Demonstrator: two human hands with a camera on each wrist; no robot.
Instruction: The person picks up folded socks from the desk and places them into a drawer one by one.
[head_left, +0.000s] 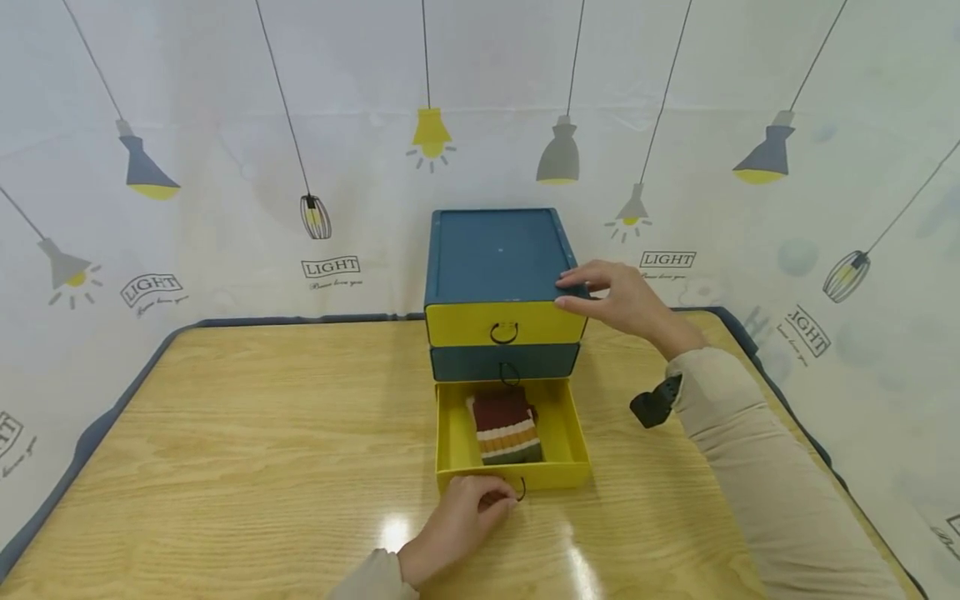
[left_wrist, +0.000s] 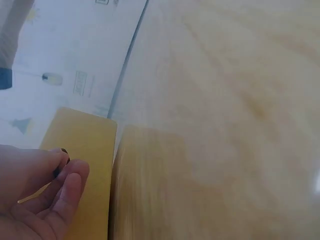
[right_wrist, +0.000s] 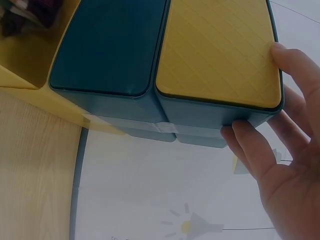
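A small chest of drawers stands on the table, with a blue top [head_left: 498, 254], a yellow upper drawer [head_left: 461, 325] and a blue middle drawer [head_left: 465, 363]. Its yellow bottom drawer [head_left: 564, 475] is pulled out. Inside lies a folded knit item [head_left: 506, 425] striped maroon, white, orange and dark green. At that drawer's front, my left hand [head_left: 468, 512] pinches the dark ring pull [left_wrist: 56, 172]. My right hand [head_left: 618, 300] rests on the chest's upper right corner, fingers spread over top, front and side [right_wrist: 200, 115].
The wood-grain table [head_left: 285, 433] extends on both sides of the chest. Behind it hangs a pale cloth [head_left: 495, 58] printed with lamps. A black device [head_left: 656, 402] is strapped at my right wrist. Clear tape [right_wrist: 135, 124] runs along the chest's side.
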